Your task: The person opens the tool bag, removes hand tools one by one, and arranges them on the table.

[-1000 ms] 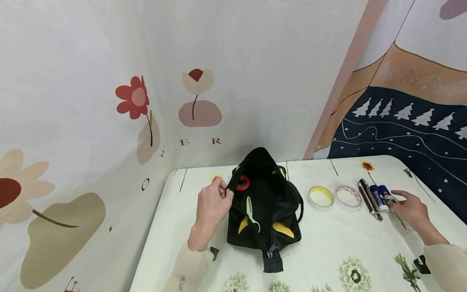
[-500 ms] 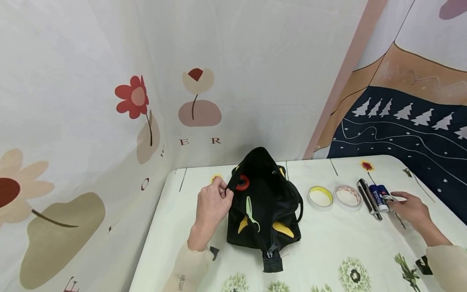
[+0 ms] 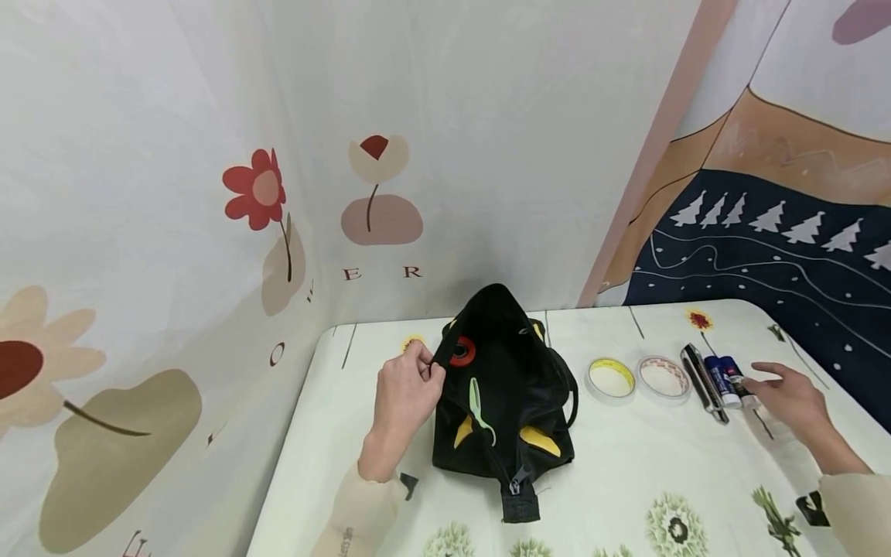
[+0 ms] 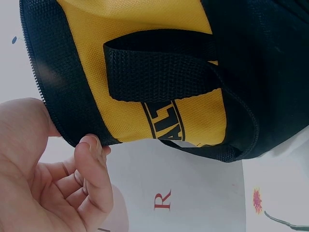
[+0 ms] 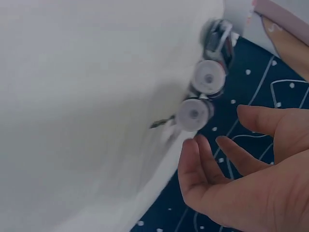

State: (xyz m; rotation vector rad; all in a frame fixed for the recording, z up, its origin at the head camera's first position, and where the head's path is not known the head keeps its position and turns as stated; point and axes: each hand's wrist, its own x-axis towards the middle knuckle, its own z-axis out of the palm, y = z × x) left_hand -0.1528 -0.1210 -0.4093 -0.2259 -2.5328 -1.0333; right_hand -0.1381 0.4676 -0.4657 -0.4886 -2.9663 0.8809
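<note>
Just right of the rightmost tube [image 3: 734, 376], which points lengthwise away, the right hand [image 3: 790, 396] spreads empty; well left of it, the left hand [image 3: 407, 391] pinches the bag [image 3: 503, 379]

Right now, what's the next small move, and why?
Probably close the right hand on the blue tube nearest it: that hand is open beside the tube and grips nothing, while the left hand holds the black bag by its edge, mouth open.
</note>
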